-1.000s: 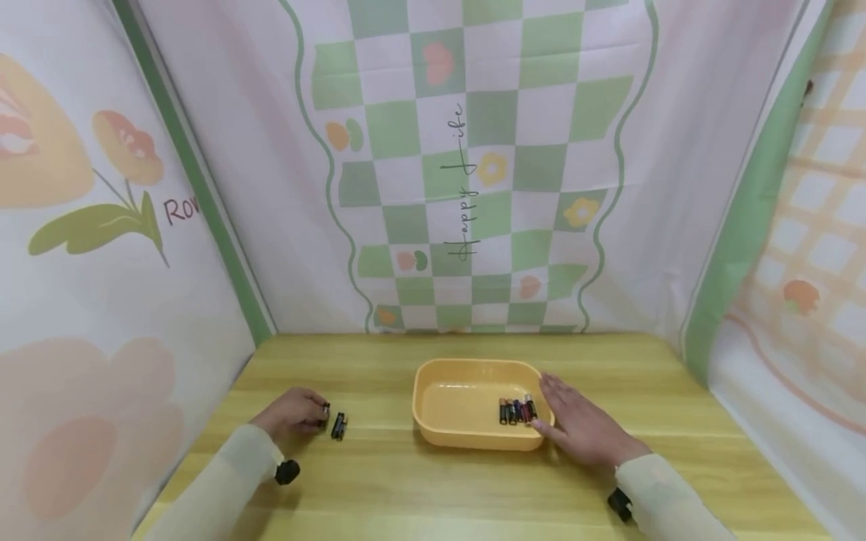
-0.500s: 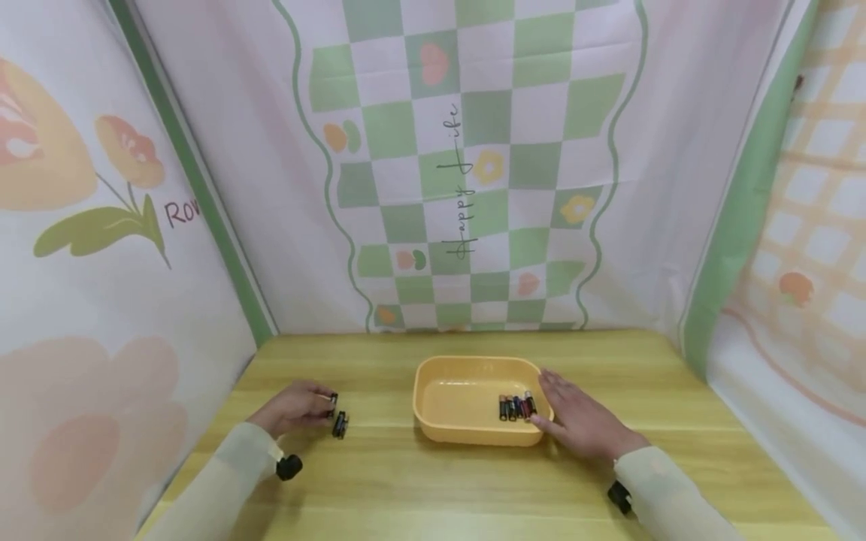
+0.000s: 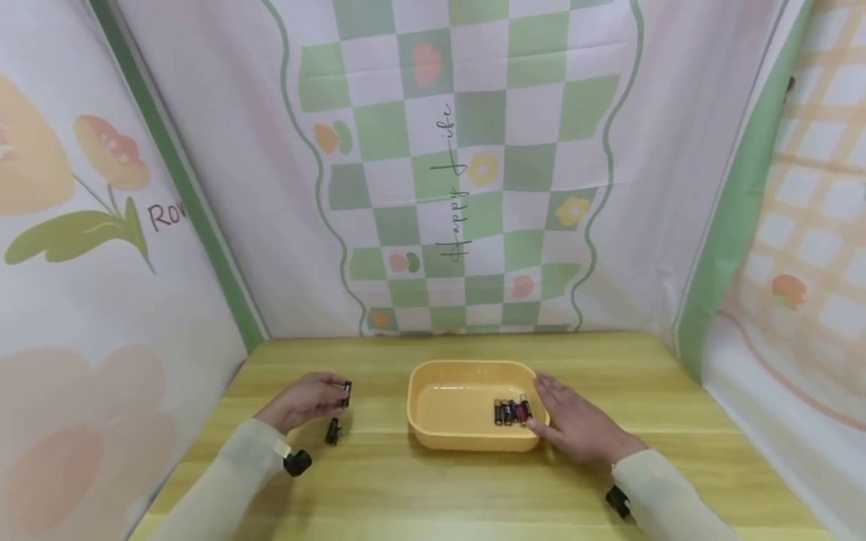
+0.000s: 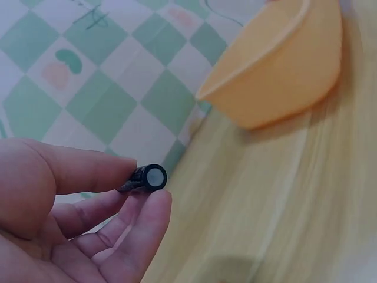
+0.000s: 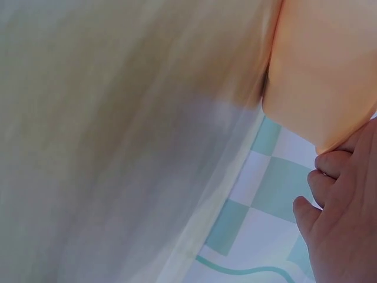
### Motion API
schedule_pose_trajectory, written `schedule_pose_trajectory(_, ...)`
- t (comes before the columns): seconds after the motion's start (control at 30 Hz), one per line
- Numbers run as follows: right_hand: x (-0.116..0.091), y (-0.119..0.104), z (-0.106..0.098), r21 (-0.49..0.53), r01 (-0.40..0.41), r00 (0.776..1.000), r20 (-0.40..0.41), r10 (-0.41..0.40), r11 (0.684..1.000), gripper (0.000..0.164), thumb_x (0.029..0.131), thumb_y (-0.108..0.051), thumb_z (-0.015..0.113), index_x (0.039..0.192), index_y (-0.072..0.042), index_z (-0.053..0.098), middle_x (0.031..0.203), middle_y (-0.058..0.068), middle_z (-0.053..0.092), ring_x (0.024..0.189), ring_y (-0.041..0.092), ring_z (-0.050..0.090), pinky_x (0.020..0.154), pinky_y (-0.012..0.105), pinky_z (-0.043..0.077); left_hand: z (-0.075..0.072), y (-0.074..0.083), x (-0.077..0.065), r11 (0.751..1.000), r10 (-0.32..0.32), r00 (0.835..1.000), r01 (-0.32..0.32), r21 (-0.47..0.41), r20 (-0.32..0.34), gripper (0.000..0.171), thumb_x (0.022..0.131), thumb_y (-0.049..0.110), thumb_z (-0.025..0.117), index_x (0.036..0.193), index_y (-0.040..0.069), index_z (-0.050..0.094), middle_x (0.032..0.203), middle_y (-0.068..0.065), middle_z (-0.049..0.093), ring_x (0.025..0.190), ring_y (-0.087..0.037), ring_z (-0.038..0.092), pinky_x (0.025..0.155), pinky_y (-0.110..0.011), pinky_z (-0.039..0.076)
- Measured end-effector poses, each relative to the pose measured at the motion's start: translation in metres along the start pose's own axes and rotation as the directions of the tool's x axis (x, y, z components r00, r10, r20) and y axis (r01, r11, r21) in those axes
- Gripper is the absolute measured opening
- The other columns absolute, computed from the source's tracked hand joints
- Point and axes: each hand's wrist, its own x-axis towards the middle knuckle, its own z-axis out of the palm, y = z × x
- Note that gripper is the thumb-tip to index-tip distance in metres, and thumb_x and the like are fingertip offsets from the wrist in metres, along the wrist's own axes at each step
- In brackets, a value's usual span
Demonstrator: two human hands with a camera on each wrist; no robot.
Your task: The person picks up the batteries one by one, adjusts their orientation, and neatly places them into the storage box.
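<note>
My left hand [image 3: 310,397] pinches a small black battery [image 3: 347,394] between thumb and fingertips, raised above the table. In the left wrist view, one flat round end of that battery [image 4: 154,177] faces the camera. Just below the hand, dark batteries [image 3: 333,431] lie close together on the table; their exact number is hard to tell. A yellow plastic basin [image 3: 433,440] stands to the right. Inside it, several batteries [image 3: 512,411] lie side by side near the right end. My right hand [image 3: 578,421] rests on the basin's right rim, fingers extended and thumb spread toward the front.
The wood-grain table [image 3: 433,496] carries the basin and batteries. A checkered, printed curtain [image 3: 449,188] hangs behind its far edge, with more printed cloth on both sides. A black wrist camera [image 3: 296,462] sits on the left cuff.
My left hand has lifted a battery off the table and moved slightly right and away with it. The loose batteries remain on the table; the right hand stays on the basin.
</note>
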Motion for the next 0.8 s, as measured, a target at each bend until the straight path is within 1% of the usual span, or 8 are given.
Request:
schedule_pose_trajectory(0.1,-0.001,-0.001,0.001,0.0,0.007,1.0,0.001,-0.007,1.0,0.079,0.101,-0.053,0.042,0.149,0.007,0.023,0.156,0.02,0.018,0.142,0.037,0.023,0.114,0.052,0.023,0.005,0.005,0.003,1.0,-0.006,1.0,0.006,-0.022,0.006,0.044,0.092,-0.001,0.06,0.132,-0.011,0.044,0.096,-0.015,0.061,0.077,-0.018,0.063,0.087,-0.041,0.056)
schedule_pose_trajectory(0.23,-0.001,0.0,0.002,-0.016,0.004,1.0,0.006,-0.004,1.0,0.08,0.101,-0.054,0.041,0.15,0.007,0.022,0.157,0.019,0.016,0.142,0.037,0.022,0.115,0.051,0.022,0.011,0.012,0.011,0.998,0.009,0.999,-0.006,-0.057,0.045,0.042,0.093,-0.002,0.059,0.131,-0.012,0.044,0.097,-0.015,0.062,0.079,-0.017,0.064,0.087,-0.038,0.056)
schedule_pose_trajectory(0.3,0.0,0.001,0.003,-0.023,0.004,1.0,0.001,-0.004,1.0,0.08,0.101,-0.053,0.041,0.15,0.006,0.022,0.157,0.019,0.016,0.142,0.037,0.022,0.115,0.052,0.022,0.015,0.016,0.015,0.997,0.023,0.997,-0.017,-0.08,0.074,0.045,0.093,-0.002,0.058,0.133,-0.014,0.041,0.091,-0.011,0.061,0.072,-0.012,0.06,0.088,-0.037,0.055)
schedule_pose_trajectory(0.37,0.001,0.001,0.001,-0.024,0.004,1.0,-0.002,-0.004,1.0,0.08,0.101,-0.053,0.042,0.15,0.006,0.022,0.157,0.019,0.016,0.142,0.037,0.022,0.114,0.052,0.023,0.018,0.022,0.017,0.995,0.036,0.995,-0.026,-0.094,0.097,0.047,0.094,-0.002,0.057,0.135,-0.014,0.038,0.084,-0.007,0.06,0.064,-0.007,0.053,0.09,-0.037,0.054)
schedule_pose_trajectory(0.47,0.002,0.001,0.0,-0.016,0.005,1.0,0.0,-0.005,1.0,0.08,0.101,-0.053,0.042,0.15,0.007,0.022,0.157,0.019,0.016,0.142,0.037,0.021,0.114,0.053,0.023,0.024,0.03,0.02,0.994,0.046,0.991,-0.034,-0.099,0.123,0.046,0.095,-0.002,0.056,0.135,-0.015,0.037,0.078,-0.003,0.057,0.057,-0.004,0.042,0.092,-0.038,0.053)
schedule_pose_trajectory(0.57,0.002,0.001,0.001,-0.018,-0.001,1.0,0.01,0.001,1.0,0.081,0.101,-0.054,0.041,0.15,0.007,0.021,0.157,0.019,0.015,0.142,0.037,0.021,0.114,0.052,0.022,0.03,0.035,0.021,0.995,0.05,0.99,-0.038,-0.093,0.132,0.045,0.095,-0.002,0.056,0.134,-0.014,0.039,0.083,-0.005,0.059,0.057,-0.003,0.041,0.092,-0.037,0.053)
schedule_pose_trajectory(0.7,0.001,0.001,0.002,-0.023,-0.007,1.0,0.013,0.007,1.0,0.08,0.101,-0.053,0.042,0.15,0.007,0.021,0.157,0.019,0.016,0.143,0.037,0.02,0.114,0.052,0.021,0.039,0.038,0.025,0.995,0.049,0.991,-0.038,-0.091,0.124,0.043,0.094,-0.002,0.058,0.133,-0.013,0.042,0.089,-0.01,0.061,0.056,-0.003,0.041,0.087,-0.033,0.055)
schedule_pose_trajectory(0.8,-0.001,0.001,0.001,-0.021,-0.009,1.0,0.011,0.009,1.0,0.08,0.1,-0.052,0.042,0.15,0.007,0.022,0.157,0.019,0.016,0.142,0.037,0.021,0.114,0.052,0.022,0.047,0.039,0.028,0.994,0.052,0.99,-0.04,-0.097,0.129,0.043,0.094,-0.003,0.057,0.133,-0.013,0.042,0.09,-0.01,0.061,0.055,-0.003,0.039,0.086,-0.032,0.056)
